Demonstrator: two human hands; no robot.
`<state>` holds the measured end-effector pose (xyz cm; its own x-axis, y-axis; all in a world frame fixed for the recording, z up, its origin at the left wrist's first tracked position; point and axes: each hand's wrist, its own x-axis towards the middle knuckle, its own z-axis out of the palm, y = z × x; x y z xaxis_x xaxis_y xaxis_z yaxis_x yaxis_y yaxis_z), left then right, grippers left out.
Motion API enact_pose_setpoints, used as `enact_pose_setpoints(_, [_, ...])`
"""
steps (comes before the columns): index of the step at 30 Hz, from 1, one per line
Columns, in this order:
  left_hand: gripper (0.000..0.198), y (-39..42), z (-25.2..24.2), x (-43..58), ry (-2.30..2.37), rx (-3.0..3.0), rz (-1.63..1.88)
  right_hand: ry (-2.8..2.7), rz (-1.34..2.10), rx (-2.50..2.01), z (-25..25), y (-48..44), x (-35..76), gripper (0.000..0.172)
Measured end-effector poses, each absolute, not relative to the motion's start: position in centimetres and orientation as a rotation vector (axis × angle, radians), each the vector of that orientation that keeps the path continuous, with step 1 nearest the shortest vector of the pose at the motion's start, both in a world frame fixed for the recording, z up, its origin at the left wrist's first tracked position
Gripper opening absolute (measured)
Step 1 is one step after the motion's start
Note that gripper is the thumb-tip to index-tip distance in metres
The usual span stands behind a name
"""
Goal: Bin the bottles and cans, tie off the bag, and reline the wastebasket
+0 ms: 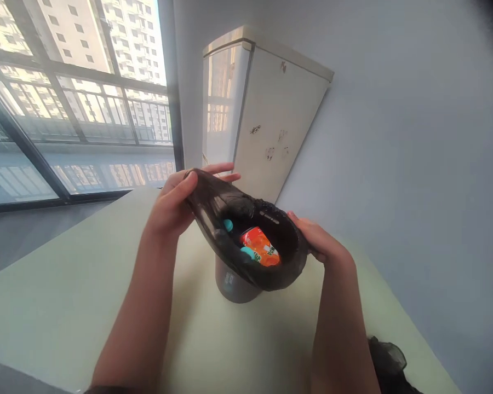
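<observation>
A black plastic garbage bag (208,210) lines a small trash can (235,289), whose grey lower part shows beneath it. My left hand (173,203) pinches the bag's edge between thumb and fingers and draws it out to the upper left; two fingers stretch past the plastic. On the opposite side, my right hand (321,239) grips the bag by the rim, its fingertips partly hidden. Inside the opening lie an orange-and-red drink can (267,253) and two small turquoise pieces, one being a round piece (228,225).
The trash can stands on a pale table (213,355). Crumpled black plastic (388,358) lies by my right forearm. Beyond the table rises a white refrigerator (279,120) against the wall. A large window (78,109) fills the left side.
</observation>
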<state>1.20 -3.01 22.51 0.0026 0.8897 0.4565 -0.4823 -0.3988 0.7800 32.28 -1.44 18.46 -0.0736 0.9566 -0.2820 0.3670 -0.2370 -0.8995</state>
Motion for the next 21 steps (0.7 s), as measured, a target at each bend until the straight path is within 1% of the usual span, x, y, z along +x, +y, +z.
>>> enact_pose_setpoints(3, [0.045,-2.7,22.2,1.7,0.474,1.065,1.667,-1.58,1.336,-1.658,18.7,-1.9,33.5,0.062])
enact_pose_setpoints(6, [0.05,-2.3,21.9,1.0,0.417,0.95,1.779,-1.654,1.357,-1.537,19.5,-2.7,35.1,0.056])
enact_pose_setpoints(8, [0.052,-2.1,21.9,0.4,0.393,0.9,1.834,-1.523,1.29,-1.37,20.2,-3.3,35.6,0.048])
enact_pose_setpoints(11, [0.051,-2.0,22.0,-0.2,0.387,0.895,1.889,-1.201,1.125,-1.102,21.2,-4.2,35.1,0.031])
enact_pose_setpoints(12, [0.05,-2.0,22.1,-0.2,0.383,0.902,1.908,-1.144,1.102,-1.032,21.4,-4.5,34.5,0.029])
enact_pose_setpoints(13, [0.048,-2.1,22.3,-0.1,0.372,0.908,1.924,-1.119,1.078,-0.98,21.6,-4.8,33.8,0.032])
enact_pose_setpoints(16, [0.036,-2.5,22.7,0.4,0.28,0.915,1.922,-1.114,0.965,-0.843,21.8,-5.5,31.1,0.048])
enact_pose_setpoints(17, [0.03,-2.6,22.9,0.6,0.243,0.927,1.899,-1.109,0.924,-0.78,21.7,-5.6,30.4,0.048])
enact_pose_setpoints(19, [0.016,-2.8,23.0,1.0,0.219,0.983,1.849,-1.115,0.911,-0.651,21.6,-5.7,29.4,0.042])
enact_pose_setpoints(20, [0.01,-2.9,23.1,1.2,0.246,1.024,1.834,-1.134,0.93,-0.593,21.5,-5.7,29.1,0.038])
enact_pose_setpoints(21, [0.01,-3.0,23.0,1.4,0.291,1.07,1.826,-1.168,0.959,-0.548,21.4,-5.7,29.1,0.035])
